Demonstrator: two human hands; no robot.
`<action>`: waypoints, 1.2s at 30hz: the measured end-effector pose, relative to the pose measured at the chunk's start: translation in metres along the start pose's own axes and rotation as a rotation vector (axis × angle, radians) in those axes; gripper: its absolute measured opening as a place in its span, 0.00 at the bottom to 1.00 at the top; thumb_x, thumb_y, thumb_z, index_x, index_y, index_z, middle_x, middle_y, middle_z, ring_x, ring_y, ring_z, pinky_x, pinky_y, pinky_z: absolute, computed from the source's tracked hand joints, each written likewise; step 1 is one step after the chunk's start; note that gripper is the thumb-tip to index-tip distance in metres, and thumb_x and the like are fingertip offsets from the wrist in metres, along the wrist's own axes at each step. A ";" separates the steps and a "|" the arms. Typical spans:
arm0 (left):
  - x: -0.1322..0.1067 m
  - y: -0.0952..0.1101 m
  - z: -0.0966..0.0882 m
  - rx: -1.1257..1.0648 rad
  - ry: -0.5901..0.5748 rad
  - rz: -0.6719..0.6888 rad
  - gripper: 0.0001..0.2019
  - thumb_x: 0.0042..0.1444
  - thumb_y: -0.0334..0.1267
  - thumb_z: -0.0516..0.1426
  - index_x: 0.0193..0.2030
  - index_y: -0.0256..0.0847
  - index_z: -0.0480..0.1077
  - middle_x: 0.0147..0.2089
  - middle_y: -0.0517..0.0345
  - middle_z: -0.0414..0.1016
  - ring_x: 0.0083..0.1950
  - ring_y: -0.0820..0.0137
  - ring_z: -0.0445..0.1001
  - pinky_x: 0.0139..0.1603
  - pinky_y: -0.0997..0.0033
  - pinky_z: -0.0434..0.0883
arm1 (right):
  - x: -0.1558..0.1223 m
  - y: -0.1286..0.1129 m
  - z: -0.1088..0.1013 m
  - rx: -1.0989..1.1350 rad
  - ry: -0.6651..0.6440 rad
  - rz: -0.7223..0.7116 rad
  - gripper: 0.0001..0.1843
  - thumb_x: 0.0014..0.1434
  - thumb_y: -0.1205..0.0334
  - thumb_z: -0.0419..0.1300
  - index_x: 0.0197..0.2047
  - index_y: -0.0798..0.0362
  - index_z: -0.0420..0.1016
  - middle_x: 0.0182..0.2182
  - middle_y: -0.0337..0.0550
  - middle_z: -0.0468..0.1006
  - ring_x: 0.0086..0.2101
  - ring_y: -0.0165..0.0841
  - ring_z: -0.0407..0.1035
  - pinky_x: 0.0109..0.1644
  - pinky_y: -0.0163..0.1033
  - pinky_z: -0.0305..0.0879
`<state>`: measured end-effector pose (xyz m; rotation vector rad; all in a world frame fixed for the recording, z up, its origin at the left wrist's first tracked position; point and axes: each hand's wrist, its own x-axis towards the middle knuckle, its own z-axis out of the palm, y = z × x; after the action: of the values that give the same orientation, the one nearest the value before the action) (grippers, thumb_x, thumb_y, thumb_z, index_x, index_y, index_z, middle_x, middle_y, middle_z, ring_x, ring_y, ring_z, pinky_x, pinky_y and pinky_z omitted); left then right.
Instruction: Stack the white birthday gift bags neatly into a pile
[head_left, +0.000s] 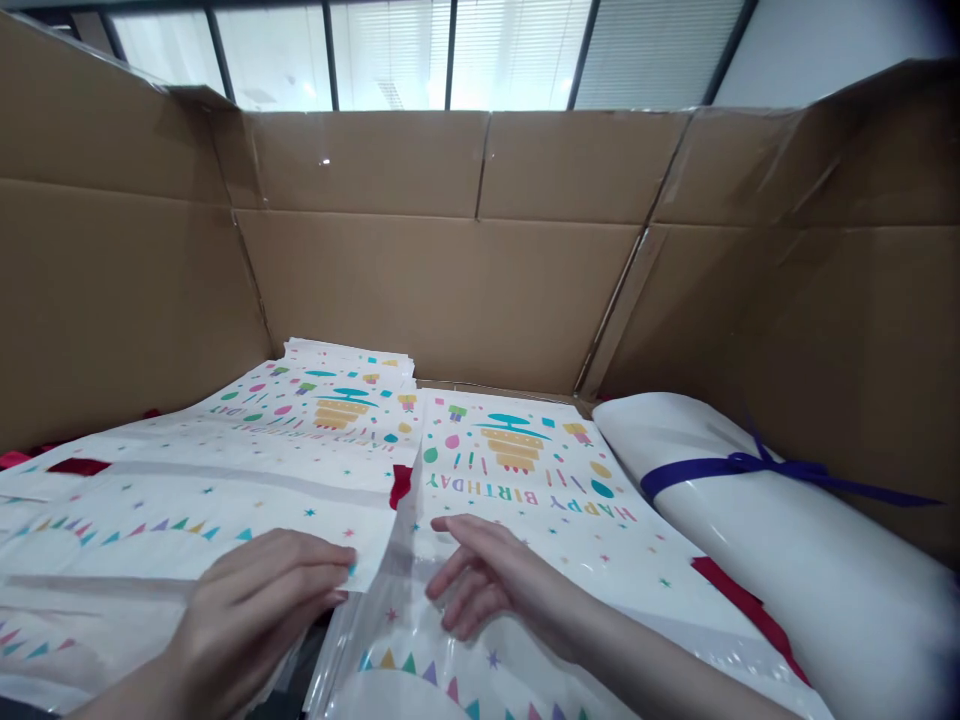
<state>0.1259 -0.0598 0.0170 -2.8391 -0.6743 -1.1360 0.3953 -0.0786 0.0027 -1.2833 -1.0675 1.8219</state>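
My left hand (pixel 259 610) pinches the near right corner of a white printed birthday bag (pixel 277 480), which lies on a pile at the left. My right hand (pixel 487 575) is over a second white plastic birthday bag (pixel 536 530), fingers apart and holding nothing. Whether its lower fingers touch the plastic, I cannot tell. Both bags carry a cake, stars, bunting and "HAPPY BIRTHDAY", upside down from my side. Dark red strips show at their edges, one red strip (pixel 400 487) between the two piles. My left thumb is partly hidden.
Tall brown cardboard walls (pixel 442 290) enclose the back and both sides. On the right lies a thick white roll (pixel 757 540), tied with a dark blue ribbon (pixel 697 471). Windows with blinds (pixel 517 50) are beyond the cardboard.
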 end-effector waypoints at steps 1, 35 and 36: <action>0.002 0.006 0.006 -0.001 -0.004 0.036 0.07 0.64 0.28 0.54 0.44 0.41 0.70 0.42 0.56 0.78 0.41 0.71 0.77 0.40 0.75 0.74 | 0.005 0.004 0.006 0.087 -0.033 0.023 0.34 0.56 0.36 0.57 0.54 0.55 0.61 0.32 0.50 0.79 0.27 0.35 0.75 0.33 0.40 0.71; -0.015 0.021 0.026 0.300 -0.359 0.248 0.34 0.51 0.24 0.47 0.66 0.46 0.59 0.64 0.61 0.66 0.57 0.64 0.72 0.51 0.68 0.72 | -0.126 0.026 -0.112 -0.189 0.565 0.046 0.55 0.48 0.42 0.67 0.70 0.53 0.46 0.46 0.50 0.73 0.48 0.40 0.71 0.47 0.36 0.70; -0.008 0.028 0.034 0.265 -0.389 0.269 0.33 0.50 0.23 0.48 0.65 0.44 0.60 0.63 0.61 0.67 0.57 0.64 0.72 0.51 0.67 0.72 | -0.135 0.033 -0.120 -0.195 0.601 0.068 0.54 0.47 0.41 0.67 0.70 0.53 0.48 0.43 0.47 0.74 0.45 0.40 0.72 0.44 0.35 0.70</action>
<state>0.1542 -0.0828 -0.0085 -2.8215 -0.3930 -0.4250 0.5480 -0.1797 0.0069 -1.8454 -0.8774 1.2569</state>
